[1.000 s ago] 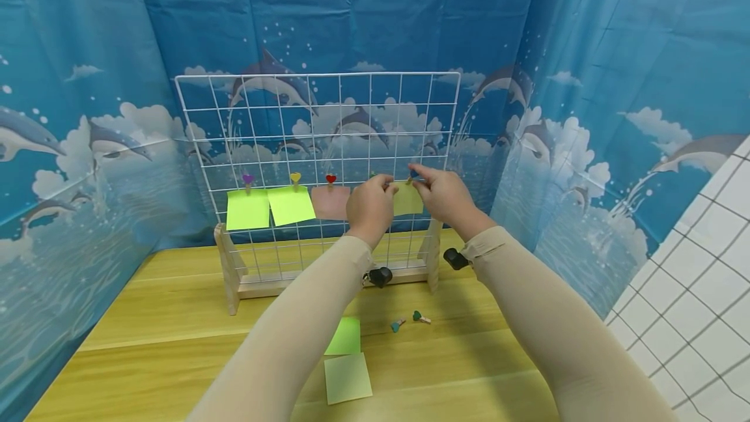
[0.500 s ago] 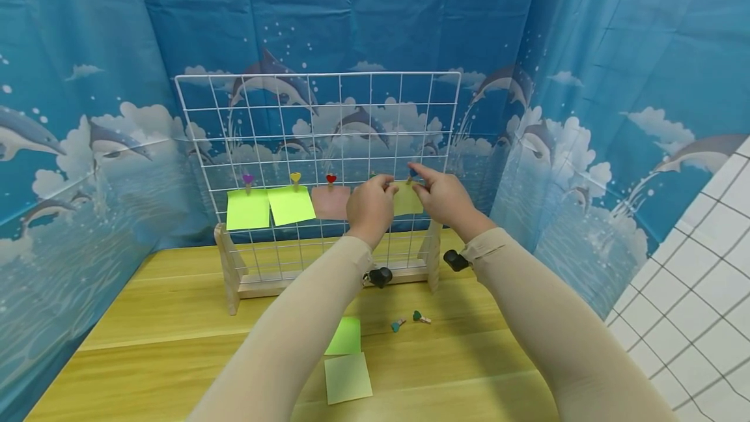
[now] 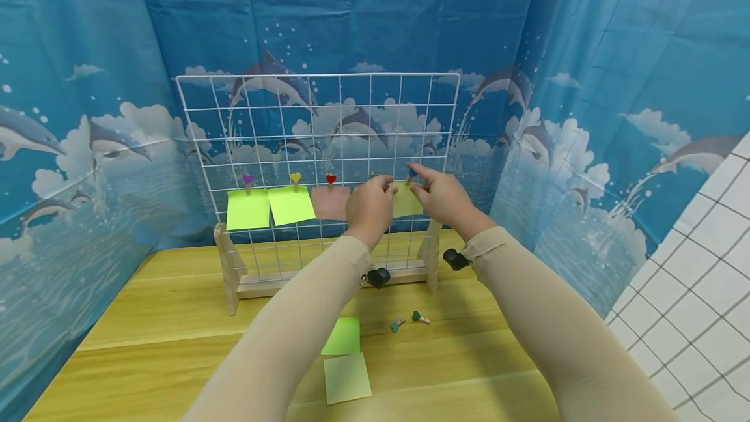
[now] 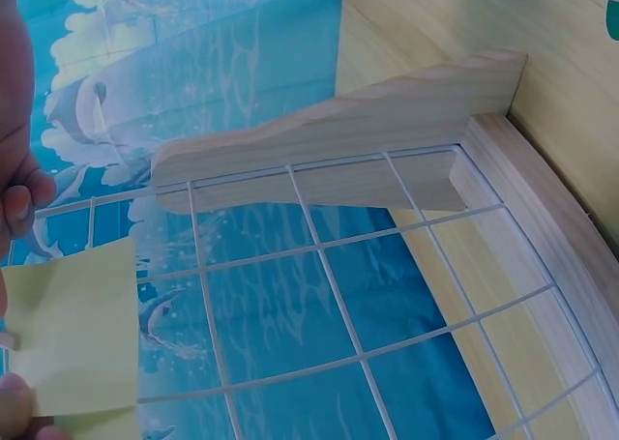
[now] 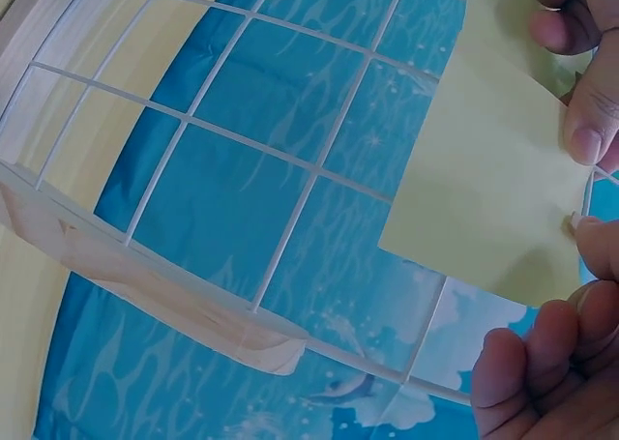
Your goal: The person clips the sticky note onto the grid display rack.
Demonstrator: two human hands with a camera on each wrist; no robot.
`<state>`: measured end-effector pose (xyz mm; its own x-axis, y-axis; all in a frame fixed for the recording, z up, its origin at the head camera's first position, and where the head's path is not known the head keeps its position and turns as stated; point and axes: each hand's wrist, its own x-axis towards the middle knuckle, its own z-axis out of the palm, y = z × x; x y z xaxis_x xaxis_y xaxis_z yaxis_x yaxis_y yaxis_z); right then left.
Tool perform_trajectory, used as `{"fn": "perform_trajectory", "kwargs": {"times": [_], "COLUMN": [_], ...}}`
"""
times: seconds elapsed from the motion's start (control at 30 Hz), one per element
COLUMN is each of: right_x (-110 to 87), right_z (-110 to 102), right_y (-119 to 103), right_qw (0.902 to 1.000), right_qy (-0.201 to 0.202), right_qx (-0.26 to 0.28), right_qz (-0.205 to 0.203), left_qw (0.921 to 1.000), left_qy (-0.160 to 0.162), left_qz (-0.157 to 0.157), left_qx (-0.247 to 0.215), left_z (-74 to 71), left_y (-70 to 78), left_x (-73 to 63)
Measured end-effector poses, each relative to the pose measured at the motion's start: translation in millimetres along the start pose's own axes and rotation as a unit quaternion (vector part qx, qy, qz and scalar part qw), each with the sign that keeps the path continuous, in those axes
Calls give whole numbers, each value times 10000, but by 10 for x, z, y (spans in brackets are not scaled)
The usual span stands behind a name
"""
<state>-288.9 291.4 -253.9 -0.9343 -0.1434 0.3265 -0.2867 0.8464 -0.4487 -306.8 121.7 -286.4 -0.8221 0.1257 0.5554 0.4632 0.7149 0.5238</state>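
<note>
From here, in the head view, the right hand [image 3: 448, 200] pinches a blue heart clip [image 3: 412, 174] at the top of a pale yellow note [image 3: 407, 200] on the white wire grid [image 3: 319, 74]. The left hand [image 3: 372, 210] pinches near the note's upper left corner and covers a neighbouring note [image 4: 102, 425], whose edge peeks out only in the wrist views. The right wrist view also reveals the note's lower edge hanging free. Compared with half a second ago, both hands have barely moved, and the pale yellow note hangs in the same place.
</note>
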Motion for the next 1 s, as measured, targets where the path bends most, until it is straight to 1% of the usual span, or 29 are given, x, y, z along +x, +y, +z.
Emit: {"fn": "perform_trajectory", "kwargs": {"times": [0.23, 0.5, 0.73, 1.0], "right_x": [-14, -28, -37, -43], "right_z": [-5, -25, -36, -32], "right_y": [-3, -13, -33, -32], "right_qw": [10000, 10000, 9999, 10000], "right_qy": [33, 58, 16, 47], "right_qx": [19, -31, 6, 8], "right_qz": [-3, 18, 151, 42], "left_qw": [9999, 9996, 9995, 9995], "left_qy": [-58, 5, 44, 32], "left_qz": [117, 278, 309, 326], "left_qx": [98, 1, -8, -44], "left_z": [-4, -17, -39, -45], "left_y": [1, 3, 3, -11], "left_x": [3, -2, -14, -18]}}
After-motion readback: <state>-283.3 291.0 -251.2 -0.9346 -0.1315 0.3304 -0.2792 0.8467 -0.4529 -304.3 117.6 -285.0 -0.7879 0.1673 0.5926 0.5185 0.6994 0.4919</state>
